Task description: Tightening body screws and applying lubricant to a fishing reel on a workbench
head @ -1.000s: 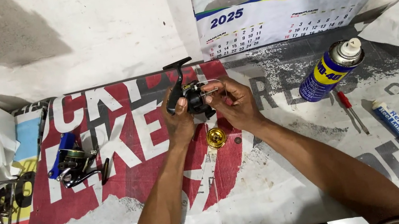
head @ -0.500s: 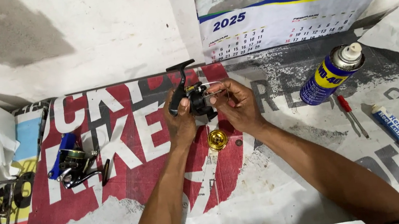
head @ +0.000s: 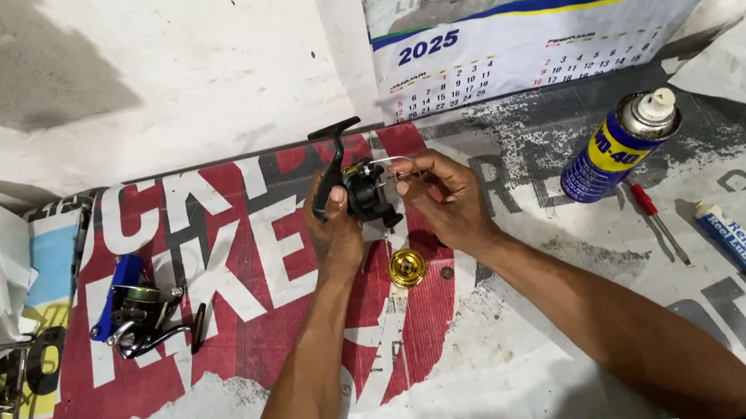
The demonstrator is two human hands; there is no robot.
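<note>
Step in hand: reel body work. Left hand [head: 335,234] grips black spinning reel [head: 363,192] above the surface [head: 511,383]; right hand [head: 448,198] pinches its wire bail – gold spool [head: 407,267] off, lying just below. Next move prob needs steady L grip, fine R fingertip control

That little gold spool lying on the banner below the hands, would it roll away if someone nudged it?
The gold spool seems to rest on a flat end, so a nudge would likely slide it rather than roll it. Tipped on its side, its round shape would probably roll. Its shiny metal-looking surface may be a bit slippery.
</note>
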